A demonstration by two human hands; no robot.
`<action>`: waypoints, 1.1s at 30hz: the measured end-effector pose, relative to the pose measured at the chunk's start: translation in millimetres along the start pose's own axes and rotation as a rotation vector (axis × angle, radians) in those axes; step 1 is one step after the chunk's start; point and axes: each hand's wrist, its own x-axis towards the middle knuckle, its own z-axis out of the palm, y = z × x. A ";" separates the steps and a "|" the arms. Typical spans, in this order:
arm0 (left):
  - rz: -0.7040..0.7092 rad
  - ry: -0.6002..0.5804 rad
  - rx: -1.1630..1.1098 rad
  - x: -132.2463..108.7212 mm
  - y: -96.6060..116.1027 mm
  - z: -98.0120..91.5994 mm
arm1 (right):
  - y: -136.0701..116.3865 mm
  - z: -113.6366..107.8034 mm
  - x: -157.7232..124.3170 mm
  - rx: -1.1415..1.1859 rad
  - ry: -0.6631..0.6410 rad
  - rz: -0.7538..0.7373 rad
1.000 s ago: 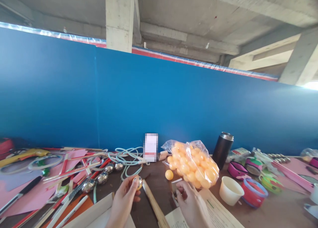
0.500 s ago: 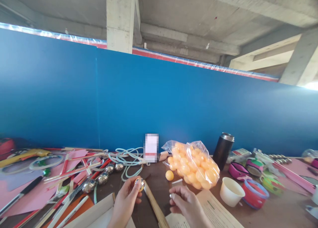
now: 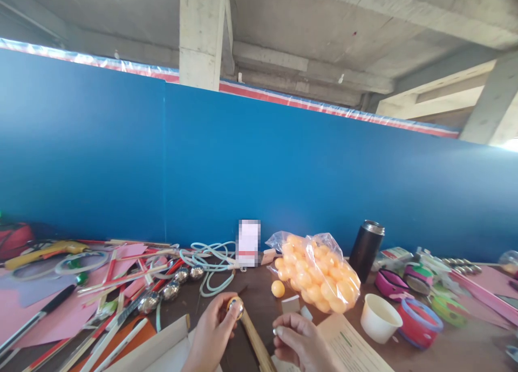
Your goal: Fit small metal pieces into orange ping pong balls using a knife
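My left hand (image 3: 213, 331) pinches a small shiny ball (image 3: 235, 308), silver with an orange-gold side, between thumb and fingers. Just below and right of the ball, a wooden stick (image 3: 257, 342) lies slantwise; whether they touch I cannot tell. My right hand (image 3: 297, 337) is closed in a pinch on a tiny whitish bit (image 3: 275, 332), too small to name. A gap separates the two hands. Beyond the right hand are small pieces of paper (image 3: 290, 304) and a loose orange ball (image 3: 277, 289). Printed cardboard (image 3: 346, 342) lies beside and partly beneath the right hand.
A clear bag of orange balls (image 3: 319, 272), a black bottle (image 3: 367, 248) and a cream cup (image 3: 380, 318) stand to the right. Several silver balls (image 3: 170, 290), pale blue cord (image 3: 214, 258), a hot glue gun (image 3: 48, 252) and an open box (image 3: 162, 342) are leftward.
My right hand has come a little closer to the left, uncovering more of the small paper pieces behind it. The left hand keeps its hold on the shiny ball. The view has shifted slightly.
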 end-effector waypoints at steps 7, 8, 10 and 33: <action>0.077 0.014 0.176 -6.2 2.7 4.0 | 13.0 -3.9 6.1 -0.181 -0.082 -0.011; 0.092 0.026 0.197 -7.2 3.7 4.3 | 14.3 -4.3 6.9 -0.200 -0.083 -0.019; 0.118 0.038 0.232 -8.6 5.8 4.7 | 15.9 -4.3 7.8 -0.229 -0.085 -0.034; 0.296 -0.075 0.435 -12.7 6.1 3.4 | 16.1 12.0 -6.2 -0.481 -0.050 -0.163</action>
